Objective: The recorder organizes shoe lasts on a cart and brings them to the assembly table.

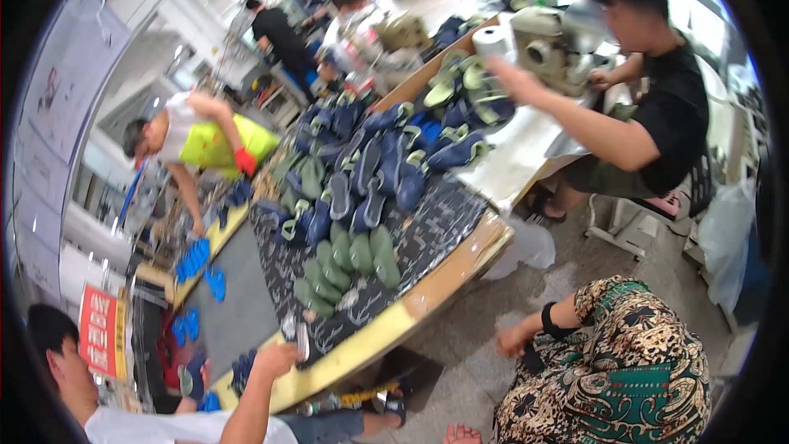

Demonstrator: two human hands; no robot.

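My right forearm, in a black, green and tan patterned sleeve (633,312) with a black wrist band (555,321), reaches across the lower right. Its end is my right hand (514,339), over the floor and apart from the table; its fingers are blurred and look loosely bent. A small dark thing (534,359) shows just below it, too unclear to name. Only the fingers of my left hand (463,435) show at the lower edge, stretched out, with nothing visible in them. Nearest ahead is the yellow-edged table (386,327) bearing green clogs (333,261) and a heap of navy shoes (366,168).
A person in black (670,107) sits by a machine (542,45) at right, one arm out. Another in white (173,427) holds a shoe (194,374) at lower left. A third, with a red glove (245,162), bends over blue pieces (193,259). A clear bag (731,238) hangs at right.
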